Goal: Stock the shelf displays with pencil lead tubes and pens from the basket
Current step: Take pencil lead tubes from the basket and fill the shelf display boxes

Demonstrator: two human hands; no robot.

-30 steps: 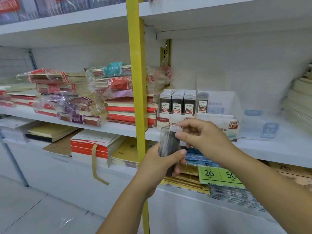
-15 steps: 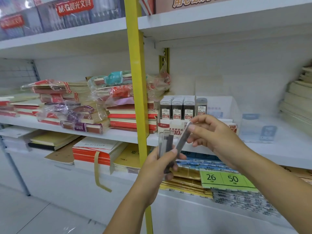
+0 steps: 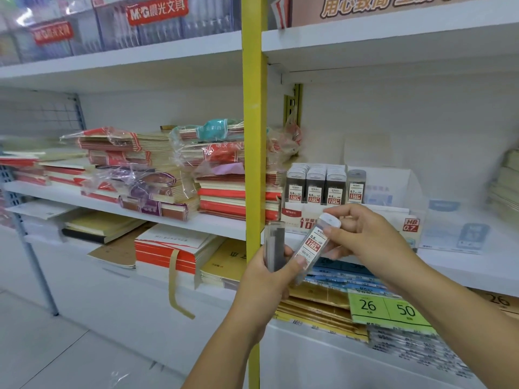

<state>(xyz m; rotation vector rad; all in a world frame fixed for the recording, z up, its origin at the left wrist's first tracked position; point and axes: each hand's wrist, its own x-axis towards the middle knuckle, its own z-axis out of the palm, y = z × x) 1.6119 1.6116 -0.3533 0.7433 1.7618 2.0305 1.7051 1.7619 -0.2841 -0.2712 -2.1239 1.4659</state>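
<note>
Pinching a flat, clear plastic lead tube (image 3: 314,244) with a white cap, the right hand (image 3: 373,242) holds it tilted before the cardboard display (image 3: 297,217). The left hand (image 3: 266,279) grips more dark, smooth tubes (image 3: 274,245) upright, just beside the yellow post (image 3: 252,136).

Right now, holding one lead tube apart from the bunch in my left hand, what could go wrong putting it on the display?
1. The tube your right hand pinches reads 0.5, but the display also holds a 0.7 tube near the HB 0.7 tag. It could land in the wrong row.
2. Your left hand grips the remaining tubes by their lower part only, so they might slip and fall.
</note>
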